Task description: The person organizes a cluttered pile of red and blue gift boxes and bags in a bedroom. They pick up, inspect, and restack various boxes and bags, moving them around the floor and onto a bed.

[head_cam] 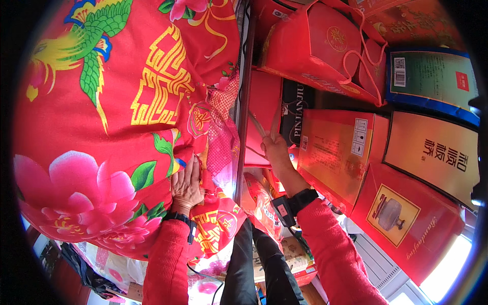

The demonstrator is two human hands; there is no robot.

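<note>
My left hand lies palm down on a red quilt or bedspread printed with pink peonies, a green-winged bird and yellow double-happiness characters. It holds nothing, and the fabric is bunched around it. Across the dark bed edge, my right hand is closed on the tan ribbon-like handles of a flat red gift bag or box. That red thing stands in the narrow gap beside the bed, its lower part hidden. A black box with white lettering is just beyond my right hand.
Gift boxes are stacked at right: a red box with rope handles, an orange-red carton, a green-and-blue box, a gold box and a red box picturing a jar. The bed's dark rail divides bed and stack.
</note>
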